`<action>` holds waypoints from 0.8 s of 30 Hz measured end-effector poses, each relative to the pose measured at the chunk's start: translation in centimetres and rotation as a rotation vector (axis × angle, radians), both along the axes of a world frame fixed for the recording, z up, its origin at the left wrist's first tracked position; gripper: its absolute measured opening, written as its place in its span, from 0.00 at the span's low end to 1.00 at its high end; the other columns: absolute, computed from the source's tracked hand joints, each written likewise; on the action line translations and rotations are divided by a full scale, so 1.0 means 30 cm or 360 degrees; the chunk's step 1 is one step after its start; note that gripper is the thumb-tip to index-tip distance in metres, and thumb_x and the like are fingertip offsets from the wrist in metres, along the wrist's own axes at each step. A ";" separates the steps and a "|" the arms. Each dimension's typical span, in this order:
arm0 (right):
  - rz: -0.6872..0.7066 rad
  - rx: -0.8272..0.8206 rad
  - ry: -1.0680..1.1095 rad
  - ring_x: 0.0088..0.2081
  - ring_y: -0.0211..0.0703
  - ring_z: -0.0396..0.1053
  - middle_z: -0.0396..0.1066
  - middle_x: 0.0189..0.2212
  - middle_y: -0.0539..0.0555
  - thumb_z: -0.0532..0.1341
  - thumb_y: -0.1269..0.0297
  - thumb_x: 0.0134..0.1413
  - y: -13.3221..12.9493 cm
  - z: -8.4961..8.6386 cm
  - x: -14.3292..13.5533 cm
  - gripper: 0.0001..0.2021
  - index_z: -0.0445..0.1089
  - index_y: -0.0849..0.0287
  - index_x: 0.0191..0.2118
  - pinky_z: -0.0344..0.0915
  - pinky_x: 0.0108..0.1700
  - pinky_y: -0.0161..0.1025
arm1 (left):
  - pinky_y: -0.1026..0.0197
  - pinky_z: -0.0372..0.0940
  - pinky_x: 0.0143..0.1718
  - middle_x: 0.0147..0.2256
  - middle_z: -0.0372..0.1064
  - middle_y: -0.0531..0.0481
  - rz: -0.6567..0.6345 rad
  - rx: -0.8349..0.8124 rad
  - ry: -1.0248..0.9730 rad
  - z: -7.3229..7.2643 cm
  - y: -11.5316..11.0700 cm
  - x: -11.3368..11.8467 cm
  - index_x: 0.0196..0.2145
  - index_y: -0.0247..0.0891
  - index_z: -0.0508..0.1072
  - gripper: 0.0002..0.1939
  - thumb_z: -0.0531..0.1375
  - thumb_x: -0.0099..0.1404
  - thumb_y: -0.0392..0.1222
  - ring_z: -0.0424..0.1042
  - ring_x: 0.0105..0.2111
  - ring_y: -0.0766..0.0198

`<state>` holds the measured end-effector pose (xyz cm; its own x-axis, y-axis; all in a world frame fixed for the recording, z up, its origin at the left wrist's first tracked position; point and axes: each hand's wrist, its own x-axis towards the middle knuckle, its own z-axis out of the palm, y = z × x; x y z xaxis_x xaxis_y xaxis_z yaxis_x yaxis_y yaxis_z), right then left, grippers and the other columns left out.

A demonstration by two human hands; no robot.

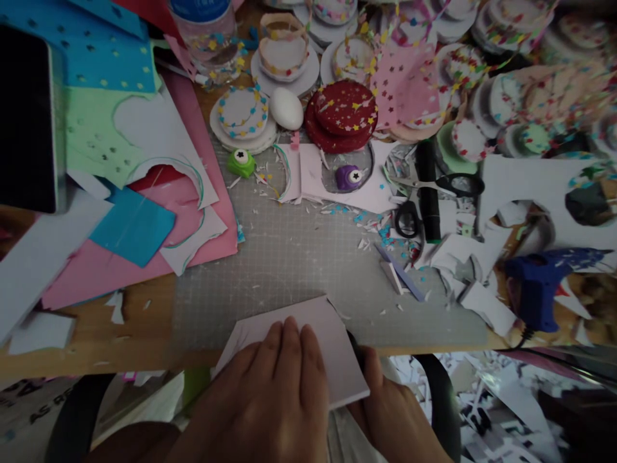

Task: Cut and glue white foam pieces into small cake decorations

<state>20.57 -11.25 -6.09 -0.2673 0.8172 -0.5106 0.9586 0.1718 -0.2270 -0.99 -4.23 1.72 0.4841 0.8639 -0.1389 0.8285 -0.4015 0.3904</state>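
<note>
My left hand (282, 386) lies flat on a white foam board (328, 321), its fingers stretched out side by side. The board rests partly on the grey cutting mat (289, 257) and juts over the near table edge. At the board's right edge, my right hand (390, 405) is closed round a dark tool (355, 349). Most of that tool is hidden by the hand and board, so its kind cannot be made out. A purple star punch (349, 177) and a green star punch (241, 163) lie farther back. Black-handled scissors (429, 185) are at the right.
Decorated paper hats (284, 51) and a red one (342, 114) crowd the back. Coloured foam sheets (144, 251) and a dark-screened device (29, 122) lie left. A blue glue gun (535, 289), a black cylinder (428, 193) and white offcuts (486, 307) are right.
</note>
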 end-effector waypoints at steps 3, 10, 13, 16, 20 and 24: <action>0.0003 -0.0051 0.0000 0.16 0.53 0.73 0.74 0.18 0.55 0.54 0.73 0.51 0.015 0.007 -0.006 0.16 0.66 0.66 0.47 0.61 0.15 0.39 | 0.57 0.73 0.40 0.45 0.76 0.40 0.0002 -0.0021 -0.0001 0.000 0.002 -0.007 0.53 0.34 0.70 0.25 0.46 0.62 0.27 0.75 0.46 0.54; -0.0006 -0.0179 0.0013 0.16 0.57 0.74 0.76 0.19 0.58 0.54 0.76 0.50 0.051 0.028 -0.020 0.18 0.66 0.75 0.48 0.64 0.15 0.43 | 0.59 0.72 0.40 0.45 0.76 0.40 -0.0047 -0.0025 -0.0026 -0.005 0.008 -0.017 0.52 0.34 0.71 0.23 0.45 0.64 0.29 0.76 0.45 0.55; -0.0009 -0.0172 0.0041 0.16 0.58 0.73 0.76 0.19 0.59 0.52 0.76 0.52 0.066 0.035 -0.024 0.17 0.65 0.75 0.48 0.64 0.15 0.43 | 0.59 0.73 0.39 0.45 0.76 0.40 -0.0048 -0.0027 -0.0042 0.000 0.012 -0.020 0.51 0.34 0.71 0.22 0.46 0.64 0.29 0.76 0.44 0.54; 0.0004 -0.0122 0.0242 0.16 0.56 0.74 0.76 0.19 0.60 0.48 0.75 0.54 0.075 0.041 -0.019 0.17 0.63 0.77 0.49 0.65 0.16 0.43 | 0.58 0.73 0.39 0.46 0.76 0.41 -0.0028 -0.0071 -0.0059 0.008 0.013 -0.023 0.52 0.36 0.71 0.22 0.47 0.64 0.30 0.76 0.44 0.55; -0.0100 -0.0056 0.0545 0.24 0.53 0.77 0.78 0.25 0.63 0.45 0.74 0.59 0.077 0.043 0.000 0.17 0.60 0.73 0.50 0.70 0.22 0.40 | 0.58 0.73 0.39 0.46 0.76 0.42 -0.0006 -0.0061 0.0000 0.018 0.004 -0.038 0.52 0.37 0.71 0.22 0.48 0.63 0.30 0.76 0.43 0.55; -0.0538 -0.0249 0.0778 0.34 0.51 0.78 0.78 0.36 0.63 0.49 0.62 0.62 0.084 0.056 0.027 0.16 0.62 0.63 0.52 0.73 0.31 0.39 | 0.58 0.73 0.41 0.47 0.75 0.42 0.0027 -0.0002 0.0029 0.034 -0.003 -0.059 0.52 0.37 0.71 0.24 0.46 0.62 0.27 0.76 0.43 0.56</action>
<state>21.37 -8.73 -4.42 -0.2402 0.8229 -0.5149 0.7327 -0.1942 -0.6522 -2.76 -4.32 2.76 0.4667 0.8719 -0.1485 0.8421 -0.3868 0.3757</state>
